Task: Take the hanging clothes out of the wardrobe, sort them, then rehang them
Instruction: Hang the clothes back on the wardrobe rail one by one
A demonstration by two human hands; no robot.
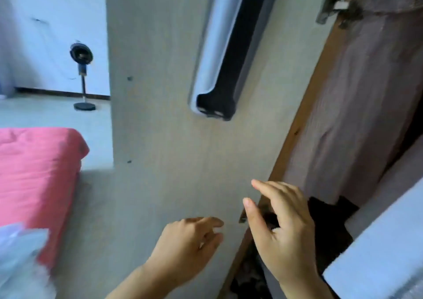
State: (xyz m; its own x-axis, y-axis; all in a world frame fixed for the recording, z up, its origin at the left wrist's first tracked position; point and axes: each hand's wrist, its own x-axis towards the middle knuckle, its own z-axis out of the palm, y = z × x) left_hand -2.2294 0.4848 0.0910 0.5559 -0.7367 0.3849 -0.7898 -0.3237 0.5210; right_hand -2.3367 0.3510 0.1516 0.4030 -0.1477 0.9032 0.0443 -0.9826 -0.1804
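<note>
- A pale, wood-grain wardrobe door (174,138) stands open and fills the middle of the frame, seen on its inner face.
- A long silver and black fitting (225,53) is fixed to that face, running from the top edge down to mid-frame; it may be a rail or rack, the view is too soft to say.
- A metal hinge (332,0) sits at the upper right, where the door meets the brown wardrobe frame (304,120).
- Inside the wardrobe, at the right of the frame, a pale pink striped garment (357,101) hangs down; below it lies a dark heap of clothing (329,216).
- The left hand (185,246) is at the lower centre, in front of the door's face, fingers loosely curled and holding nothing.
- The right hand (283,227) is just beside it at the lower right, by the door's hinged edge, fingers spread and relaxed, gripping nothing.
- A bed with a pink cover (34,172) lies at the left.
- A standing fan (82,74) on a round base stands at the upper left, against a white wall.
- Something pale and blurred (20,262) occupies the lower left corner.
</note>
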